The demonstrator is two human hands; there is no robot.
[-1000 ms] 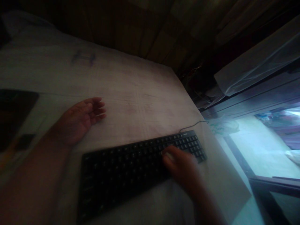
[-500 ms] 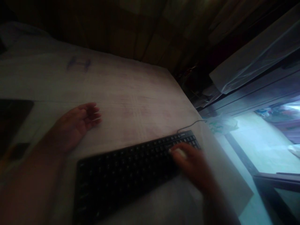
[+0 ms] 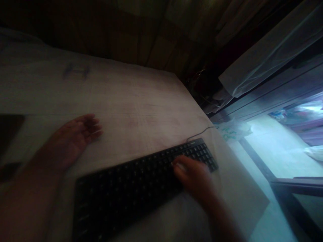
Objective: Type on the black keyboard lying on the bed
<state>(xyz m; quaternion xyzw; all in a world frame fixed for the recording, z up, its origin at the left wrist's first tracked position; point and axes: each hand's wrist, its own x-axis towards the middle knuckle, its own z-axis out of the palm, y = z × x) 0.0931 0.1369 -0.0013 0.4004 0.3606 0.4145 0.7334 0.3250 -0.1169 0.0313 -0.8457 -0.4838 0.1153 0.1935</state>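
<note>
Plainly, a black keyboard (image 3: 121,191) lies aslant on the pale bench (image 3: 141,101), in the near middle of the scene, its left end nearer and its right end farther off. The right hand (image 3: 193,174) is over the right part of the keys, thumb uppermost; blur and shadow hide its fingertips, so I cannot tell whether its grip is closed on anything or just pressing. The left hand (image 3: 73,139) is beyond the left end of the keyboard, apart from it, its grip loosely open with the fingers half curled and pointing right. A thin cable (image 3: 200,133) runs from the far right of the keyboard to the right edge of the bench. Just past that edge is a clear plastic bag (image 3: 232,130) with green print, near a bright patch of floor (image 3: 267,137). A blurred blue mark (image 3: 77,71) shows on the far left of the bench, and a dark flat object (image 3: 8,131) lies at the left edge of view. Dim checked cloth (image 3: 141,37) fills the far side.
</note>
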